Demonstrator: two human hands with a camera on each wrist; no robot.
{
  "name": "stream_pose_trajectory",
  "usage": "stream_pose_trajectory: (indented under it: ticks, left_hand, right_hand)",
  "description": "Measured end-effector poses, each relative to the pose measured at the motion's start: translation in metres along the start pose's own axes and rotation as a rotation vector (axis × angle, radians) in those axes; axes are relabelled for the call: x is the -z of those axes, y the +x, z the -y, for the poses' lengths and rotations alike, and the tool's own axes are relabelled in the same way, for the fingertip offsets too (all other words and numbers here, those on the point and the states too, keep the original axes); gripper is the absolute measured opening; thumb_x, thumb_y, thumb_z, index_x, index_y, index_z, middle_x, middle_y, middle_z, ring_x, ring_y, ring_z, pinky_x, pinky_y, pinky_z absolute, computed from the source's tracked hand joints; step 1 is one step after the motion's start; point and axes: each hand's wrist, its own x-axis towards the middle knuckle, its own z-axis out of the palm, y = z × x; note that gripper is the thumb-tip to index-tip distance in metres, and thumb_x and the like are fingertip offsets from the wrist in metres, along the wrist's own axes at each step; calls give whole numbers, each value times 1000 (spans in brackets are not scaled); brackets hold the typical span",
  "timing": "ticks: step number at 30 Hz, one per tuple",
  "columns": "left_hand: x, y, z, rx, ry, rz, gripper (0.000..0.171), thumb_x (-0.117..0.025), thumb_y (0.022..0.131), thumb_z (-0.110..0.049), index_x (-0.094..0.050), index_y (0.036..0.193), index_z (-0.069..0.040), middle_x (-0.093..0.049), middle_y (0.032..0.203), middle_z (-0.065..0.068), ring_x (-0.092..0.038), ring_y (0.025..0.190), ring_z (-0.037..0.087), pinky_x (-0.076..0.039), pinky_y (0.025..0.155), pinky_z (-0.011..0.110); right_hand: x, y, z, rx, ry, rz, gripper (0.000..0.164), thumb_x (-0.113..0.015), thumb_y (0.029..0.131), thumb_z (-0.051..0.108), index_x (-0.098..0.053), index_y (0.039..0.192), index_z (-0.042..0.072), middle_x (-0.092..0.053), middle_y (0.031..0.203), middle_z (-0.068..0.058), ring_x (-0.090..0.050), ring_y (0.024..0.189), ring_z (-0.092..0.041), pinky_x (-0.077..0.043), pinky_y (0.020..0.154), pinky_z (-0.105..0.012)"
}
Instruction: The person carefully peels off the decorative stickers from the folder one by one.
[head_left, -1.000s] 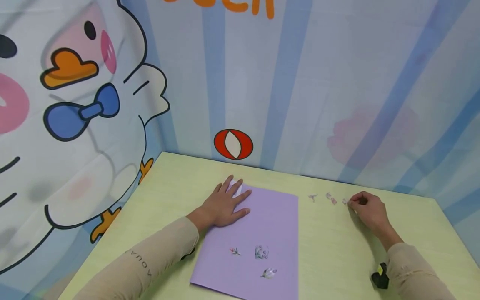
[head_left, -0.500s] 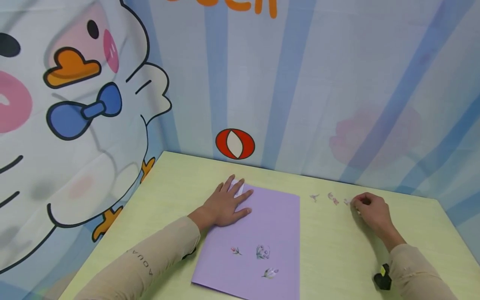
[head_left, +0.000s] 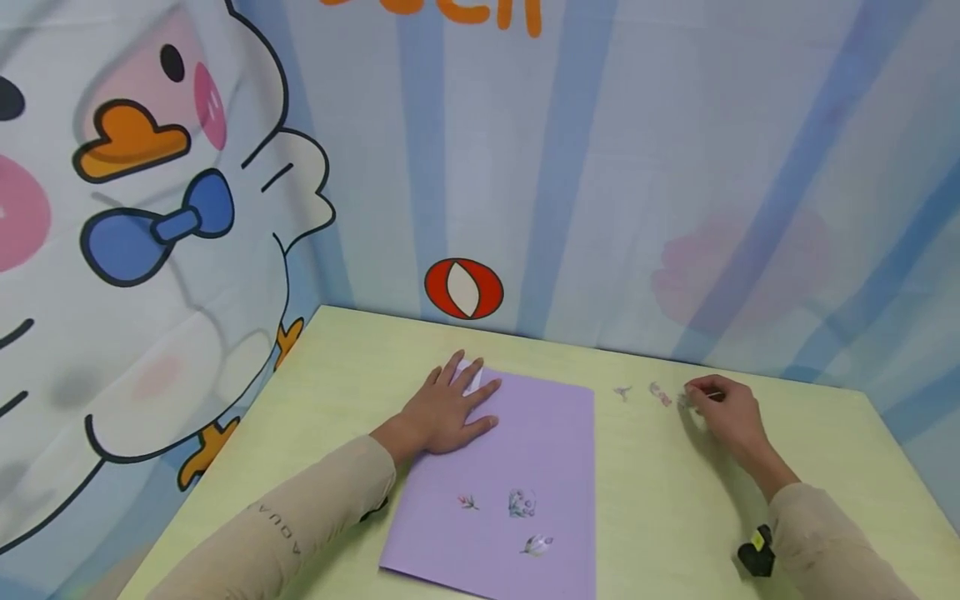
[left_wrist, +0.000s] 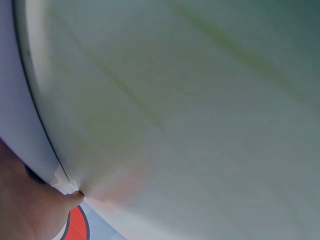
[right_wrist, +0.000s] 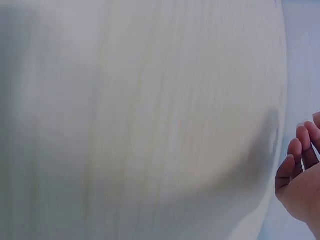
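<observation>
R hand (head_left: 727, 412) shifted slightly left, sm. cutout (head_left: 683, 401) pinched, so nearer other cutouts (head_left: 663, 398). L hand (head_left: 444, 412) on folder (head_left: 536, 442), fingers apart.

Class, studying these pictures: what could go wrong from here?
The small grey-green piece, seemingly pinched by the right hand, might slip or crease. That hand could nudge the small pink flower-patterned piece nearby. The flat purple rectangular folder may slide if the left hand lifts off it.

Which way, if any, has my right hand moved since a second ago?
Yes: your right hand has shifted slightly left and toward the backdrop, judged against the red-and-white oval printed there.
</observation>
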Motion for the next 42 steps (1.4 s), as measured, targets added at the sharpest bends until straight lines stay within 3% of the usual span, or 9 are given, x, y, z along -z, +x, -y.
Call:
stream_pose_trajectory:
  ticks: [5,13,21,27,31,42]
  left_hand:
    - [3,4,-2,-2,5,-10,73,-29,107,-69,-26,170,-32,-14,177,12,-3,162,43,-20,126,64]
    - [3,3,-3,-1,1,-8,74,-29,107,-69,-25,170,-32,-14,177,12,-2,162,43,-20,126,63]
    - [4,3,-3,0,-16,-19,73,-33,107,-68,-29,169,-31,-17,177,13,-5,162,44,-21,125,64]
    - [4,1,-4,1,-14,-16,73,-33,107,-67,-29,169,-30,-17,177,14,-6,162,45,-21,125,64]
    - [3,0,-3,9,-7,0,73,-32,107,-68,-27,170,-31,-15,177,13,-4,162,44,-21,125,63]
    - [2,-3,-2,8,-17,-13,73,-33,107,-68,-28,169,-31,-17,177,13,-4,162,43,-22,125,63]
  right_hand:
    - [-6,-6,30,139,-17,20,33,-62,108,28,-75,122,1,-74,108,-15,-62,92,-17,-48,74,-27]
    - [-31,-16,67,335,16,72,21,-69,104,18,-76,117,3,-69,92,-4,-60,81,-11,-49,69,-24]
    - [-57,-35,92,411,61,191,17,-71,102,12,-76,116,3,-67,92,2,-59,81,-14,-50,68,-26]
    - [-72,-45,101,491,65,286,15,-75,97,8,-77,112,4,-71,95,4,-61,82,-10,-51,67,-26]
    - [-80,-52,106,496,76,362,17,-77,95,7,-78,111,6,-71,94,8,-62,82,-9,-52,68,-26]
    - [-104,-74,124,605,126,488,20,-81,93,10,-78,112,6,-70,92,6,-63,79,-8,-56,70,-29]
